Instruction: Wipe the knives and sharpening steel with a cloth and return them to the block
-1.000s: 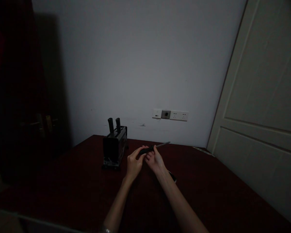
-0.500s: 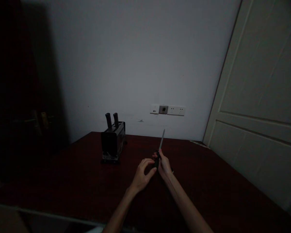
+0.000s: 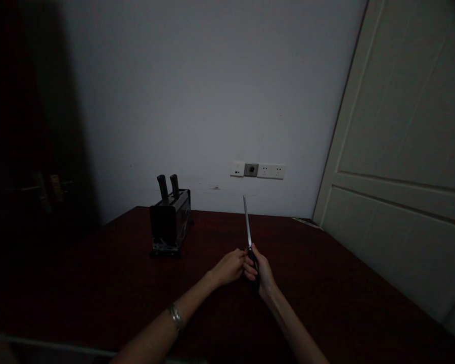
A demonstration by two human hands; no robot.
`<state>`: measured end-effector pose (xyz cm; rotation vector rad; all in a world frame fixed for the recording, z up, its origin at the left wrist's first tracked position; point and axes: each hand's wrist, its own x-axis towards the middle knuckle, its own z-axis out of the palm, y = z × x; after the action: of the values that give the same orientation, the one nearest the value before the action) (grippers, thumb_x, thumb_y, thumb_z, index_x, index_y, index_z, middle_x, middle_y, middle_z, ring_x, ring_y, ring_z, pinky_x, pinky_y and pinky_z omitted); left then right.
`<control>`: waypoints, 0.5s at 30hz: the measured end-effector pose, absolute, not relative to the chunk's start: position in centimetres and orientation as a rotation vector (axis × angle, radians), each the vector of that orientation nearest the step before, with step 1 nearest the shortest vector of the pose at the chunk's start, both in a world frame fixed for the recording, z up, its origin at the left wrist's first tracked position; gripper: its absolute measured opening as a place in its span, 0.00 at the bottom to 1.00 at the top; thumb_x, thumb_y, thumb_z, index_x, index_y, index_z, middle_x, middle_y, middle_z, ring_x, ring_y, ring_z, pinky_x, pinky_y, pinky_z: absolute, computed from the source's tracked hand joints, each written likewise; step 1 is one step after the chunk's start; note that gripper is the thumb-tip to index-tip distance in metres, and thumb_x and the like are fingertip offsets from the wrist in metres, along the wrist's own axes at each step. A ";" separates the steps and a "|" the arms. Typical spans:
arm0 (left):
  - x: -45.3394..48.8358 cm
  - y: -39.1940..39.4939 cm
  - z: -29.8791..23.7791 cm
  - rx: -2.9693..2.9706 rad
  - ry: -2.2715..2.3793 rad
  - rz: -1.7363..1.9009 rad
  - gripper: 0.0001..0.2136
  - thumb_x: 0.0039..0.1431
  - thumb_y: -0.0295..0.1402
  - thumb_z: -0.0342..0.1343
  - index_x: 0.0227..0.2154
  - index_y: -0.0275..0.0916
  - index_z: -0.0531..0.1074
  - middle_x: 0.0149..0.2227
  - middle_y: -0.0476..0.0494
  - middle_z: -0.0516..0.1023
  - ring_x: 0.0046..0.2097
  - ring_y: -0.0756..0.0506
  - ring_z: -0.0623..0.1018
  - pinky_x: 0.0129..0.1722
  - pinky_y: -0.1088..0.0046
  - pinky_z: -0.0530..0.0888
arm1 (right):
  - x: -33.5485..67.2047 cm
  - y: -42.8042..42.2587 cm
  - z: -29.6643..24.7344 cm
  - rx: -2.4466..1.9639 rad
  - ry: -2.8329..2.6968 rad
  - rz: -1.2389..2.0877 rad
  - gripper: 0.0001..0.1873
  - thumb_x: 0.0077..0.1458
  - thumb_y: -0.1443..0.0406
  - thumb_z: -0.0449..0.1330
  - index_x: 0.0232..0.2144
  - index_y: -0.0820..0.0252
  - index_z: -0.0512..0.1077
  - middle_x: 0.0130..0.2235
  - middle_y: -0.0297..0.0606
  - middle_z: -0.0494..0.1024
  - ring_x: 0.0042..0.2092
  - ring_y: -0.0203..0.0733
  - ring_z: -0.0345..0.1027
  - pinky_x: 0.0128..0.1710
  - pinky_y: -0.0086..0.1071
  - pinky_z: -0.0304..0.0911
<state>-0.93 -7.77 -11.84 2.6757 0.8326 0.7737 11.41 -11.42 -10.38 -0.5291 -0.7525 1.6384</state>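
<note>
My right hand [image 3: 263,275] is closed round the black handle of a honing steel [image 3: 247,222], whose slim metal rod points up and away, tilted slightly left. My left hand [image 3: 231,265] is just left of that handle, its fingers curled in against the fingers of my right hand. Whether the left fingers grip anything is hidden. Further back on the left stands a black knife block [image 3: 170,222] with two black-handled knives [image 3: 169,187] upright in its top.
Both hands are above a dark red-brown table [image 3: 109,283]. A pale wall with sockets [image 3: 271,171] rises behind it. On the right a white panelled door [image 3: 398,151] borders the table. A flat strip [image 3: 307,223] lies near the back right corner.
The honing steel has swung from leaning right to leaning slightly left, and my right hand sits a little lower. My left hand's fingers have closed in. The view has shifted slightly.
</note>
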 end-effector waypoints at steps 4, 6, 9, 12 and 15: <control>0.1 -6.3 -12.5 2.554 0.824 0.871 0.08 0.43 0.22 0.54 0.29 0.37 0.70 0.34 0.42 0.72 0.39 0.44 0.70 0.43 0.69 0.64 | 10.8 -11.9 -10.4 -0.547 -0.773 1.679 0.20 0.42 0.51 0.62 0.24 0.62 0.64 0.14 0.23 0.59 0.11 0.21 0.43 0.07 0.18 0.39; 0.4 -5.6 -12.7 2.529 0.789 0.901 0.05 0.44 0.24 0.55 0.26 0.38 0.69 0.32 0.44 0.72 0.38 0.45 0.69 0.44 0.69 0.64 | 10.7 -12.2 -10.3 -0.558 -0.782 1.685 0.20 0.42 0.51 0.63 0.24 0.62 0.65 0.14 0.23 0.60 0.11 0.22 0.43 0.07 0.18 0.39; 0.7 -5.0 -12.8 2.490 0.747 0.920 0.03 0.44 0.26 0.56 0.22 0.38 0.67 0.29 0.44 0.71 0.38 0.44 0.69 0.44 0.69 0.63 | 10.7 -12.4 -10.2 -0.566 -0.797 1.674 0.20 0.42 0.51 0.62 0.24 0.62 0.65 0.14 0.24 0.60 0.11 0.22 0.42 0.07 0.18 0.39; 0.9 -5.0 -12.8 2.453 0.749 0.965 0.04 0.44 0.28 0.56 0.21 0.38 0.66 0.29 0.43 0.71 0.41 0.42 0.69 0.47 0.67 0.60 | 10.7 -12.5 -10.2 -0.557 -0.822 1.662 0.19 0.44 0.51 0.61 0.24 0.62 0.65 0.14 0.23 0.60 0.11 0.22 0.41 0.08 0.18 0.39; 0.9 -5.1 -12.4 2.398 0.760 1.048 0.05 0.43 0.28 0.57 0.26 0.37 0.68 0.33 0.43 0.72 0.43 0.42 0.68 0.48 0.67 0.60 | 10.6 -12.7 -10.3 -0.574 -0.833 1.650 0.20 0.43 0.50 0.61 0.24 0.62 0.65 0.14 0.23 0.59 0.11 0.22 0.41 0.08 0.19 0.39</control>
<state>0.91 -5.13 -12.44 2.3984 0.7597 1.0481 10.60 -12.68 -10.33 -0.5737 -0.8332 1.6505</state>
